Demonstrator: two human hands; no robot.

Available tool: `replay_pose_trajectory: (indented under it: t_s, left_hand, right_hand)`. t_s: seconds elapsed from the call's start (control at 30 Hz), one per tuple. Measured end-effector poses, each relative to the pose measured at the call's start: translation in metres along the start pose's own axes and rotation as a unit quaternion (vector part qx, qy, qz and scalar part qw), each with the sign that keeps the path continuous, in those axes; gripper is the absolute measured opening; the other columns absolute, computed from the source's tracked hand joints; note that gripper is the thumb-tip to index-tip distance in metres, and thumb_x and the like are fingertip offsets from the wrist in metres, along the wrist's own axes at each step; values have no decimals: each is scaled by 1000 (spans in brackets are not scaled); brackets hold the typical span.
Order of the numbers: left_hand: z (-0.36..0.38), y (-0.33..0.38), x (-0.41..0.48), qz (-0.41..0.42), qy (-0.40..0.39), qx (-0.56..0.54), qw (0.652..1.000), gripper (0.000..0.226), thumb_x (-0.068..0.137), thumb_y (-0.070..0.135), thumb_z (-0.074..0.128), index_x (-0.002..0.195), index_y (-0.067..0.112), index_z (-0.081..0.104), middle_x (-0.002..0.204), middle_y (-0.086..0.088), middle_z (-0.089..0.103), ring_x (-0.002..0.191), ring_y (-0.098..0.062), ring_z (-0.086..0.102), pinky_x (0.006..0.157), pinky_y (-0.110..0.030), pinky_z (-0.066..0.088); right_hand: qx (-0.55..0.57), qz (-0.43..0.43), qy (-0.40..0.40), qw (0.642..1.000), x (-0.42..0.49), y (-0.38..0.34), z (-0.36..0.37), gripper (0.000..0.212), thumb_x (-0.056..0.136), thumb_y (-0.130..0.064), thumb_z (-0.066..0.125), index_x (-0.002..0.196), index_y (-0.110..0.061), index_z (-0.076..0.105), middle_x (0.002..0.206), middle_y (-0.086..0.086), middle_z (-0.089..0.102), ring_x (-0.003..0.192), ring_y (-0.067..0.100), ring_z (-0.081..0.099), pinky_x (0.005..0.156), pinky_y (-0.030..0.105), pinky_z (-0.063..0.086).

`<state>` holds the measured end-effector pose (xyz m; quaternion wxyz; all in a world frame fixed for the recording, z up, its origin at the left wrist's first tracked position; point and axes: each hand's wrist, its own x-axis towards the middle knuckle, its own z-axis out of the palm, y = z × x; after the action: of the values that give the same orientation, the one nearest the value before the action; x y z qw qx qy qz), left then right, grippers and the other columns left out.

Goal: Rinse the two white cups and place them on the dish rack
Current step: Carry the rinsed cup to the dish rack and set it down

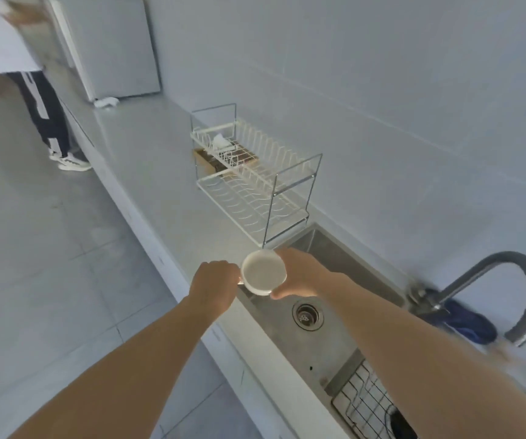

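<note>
1. Head view, foreground: two bare forearms reach forward from the lower edge; a wire basket [363, 403] sits in the near end of the sink [344, 264].
2. Left hand [212, 283]: fingers curled closed at the left side of the white cup [264, 272], apparently on its handle, which the hand hides.
3. Right hand [302, 274]: fingers wrapped around the cup's right wall, thumb under its lower edge.
4. White cup: held between both hands above the sink's far-left corner, its open mouth tilted toward the camera.
5. Sink: steel basin with a round drain [307, 315]; a curved faucet [514, 289] stands at the right, with a blue cloth [467, 324] lying just behind its base.
6. Dish rack [255, 175]: white two-tier wire rack on the countertop [135, 153], just beyond the sink; a small white item rests on the upper tier.
7. Background, upper left: a standing person [33, 90], partly in view, blurred.
</note>
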<state>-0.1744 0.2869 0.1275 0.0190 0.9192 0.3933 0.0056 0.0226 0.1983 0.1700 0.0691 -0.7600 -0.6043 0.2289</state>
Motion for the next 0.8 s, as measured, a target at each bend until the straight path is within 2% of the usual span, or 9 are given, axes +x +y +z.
replay_pose_trajectory:
  t_s: [0.17,0.33,0.43,0.53,0.63,0.8]
  left_hand:
    - [-2,-111,37,-6,16,-42,999,18,96,18,51,100,23,68,92,1,67,88,-24,64,70,-28,33]
    - [-17,-185,72,-16,11,-128,992,18,98,26,52,95,19,68,90,-3,64,88,-27,62,74,-33,43]
    - [-21,-214,97,-24,8,-173,985,19,97,27,54,91,16,68,87,-4,62,83,-28,59,75,-41,50]
    - [-18,-233,126,-21,11,-184,983,20,97,25,54,85,13,65,80,-4,60,77,-27,58,69,-37,47]
    - [-13,-245,158,-18,7,-187,982,22,97,26,54,82,12,63,77,-4,59,75,-27,58,67,-37,45]
    - [-6,-258,207,-35,-5,-204,978,24,97,21,53,75,11,58,73,-3,56,74,-28,57,65,-38,46]
  right_hand:
    - [19,7,-5,1000,84,-68,7,81,58,-42,90,126,-24,51,118,-3,59,106,21,58,94,42,50]
    - [69,16,0,997,150,-111,1,82,57,-37,92,128,-24,53,121,-3,60,109,20,57,96,42,48]
    - [100,23,4,995,184,-121,-6,83,57,-35,93,130,-26,54,122,-4,60,112,20,55,97,42,46]
    - [142,36,10,989,216,-120,-9,91,54,-34,94,135,-28,53,127,-5,60,116,18,56,101,42,44]
    - [204,47,14,978,249,-110,-8,93,48,-36,93,133,-33,55,122,-10,63,115,15,58,102,42,44]
    - [308,52,28,950,295,-92,-2,92,49,-34,95,132,-41,56,121,-18,66,114,5,61,93,34,42]
